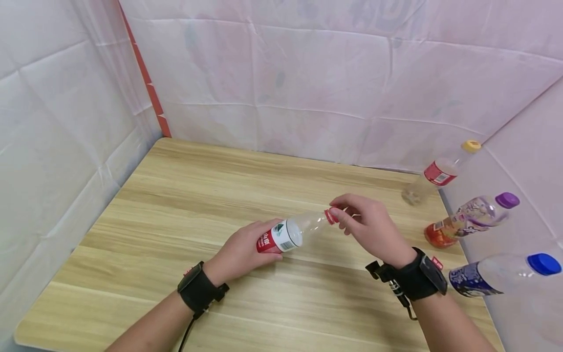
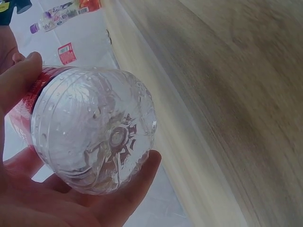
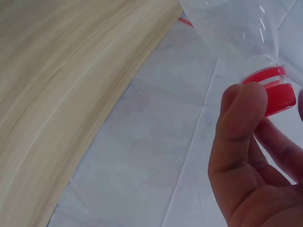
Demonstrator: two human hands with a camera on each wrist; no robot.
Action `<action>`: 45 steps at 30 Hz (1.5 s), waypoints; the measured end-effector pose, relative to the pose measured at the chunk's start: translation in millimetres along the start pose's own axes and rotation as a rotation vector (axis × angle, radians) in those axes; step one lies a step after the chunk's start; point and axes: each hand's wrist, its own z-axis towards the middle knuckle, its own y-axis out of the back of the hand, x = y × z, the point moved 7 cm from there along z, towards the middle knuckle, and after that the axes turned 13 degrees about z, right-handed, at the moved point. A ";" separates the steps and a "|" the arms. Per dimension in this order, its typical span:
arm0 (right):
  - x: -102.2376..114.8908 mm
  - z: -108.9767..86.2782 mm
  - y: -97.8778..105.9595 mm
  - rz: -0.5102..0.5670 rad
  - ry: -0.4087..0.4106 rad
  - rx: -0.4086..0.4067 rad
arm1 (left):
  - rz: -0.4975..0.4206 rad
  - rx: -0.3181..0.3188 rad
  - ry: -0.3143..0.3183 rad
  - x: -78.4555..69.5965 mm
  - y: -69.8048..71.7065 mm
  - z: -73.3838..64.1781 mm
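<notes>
Left wrist alone shows the clear bottle base (image 2: 102, 132).

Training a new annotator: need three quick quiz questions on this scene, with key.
1. Where does the left hand grip the clear plastic bottle with the red-and-white label?
A. neck
B. labelled body
C. mouth

2. True or false: the clear plastic bottle with the purple cap stands between the clear plastic bottle with the yellow cap and the clear plastic bottle with the blue cap.

3. What does the right hand pinch?

Key:
1. B
2. True
3. The gripped bottle's round red plastic cap; the right wrist view shows clear plastic between it and the red ring on the neck.
</notes>
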 end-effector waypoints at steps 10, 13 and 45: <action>13.5 -3.1 -2.2 -0.011 0.178 0.066 | -0.005 0.024 0.009 2.0 -2.3 0.1; 15.2 -3.7 -3.7 -0.005 0.199 0.091 | -0.010 0.032 0.014 3.2 -3.8 0.3; 10.3 -3.9 -7.8 -0.114 0.113 0.083 | -0.017 0.027 0.017 3.4 -5.1 -0.9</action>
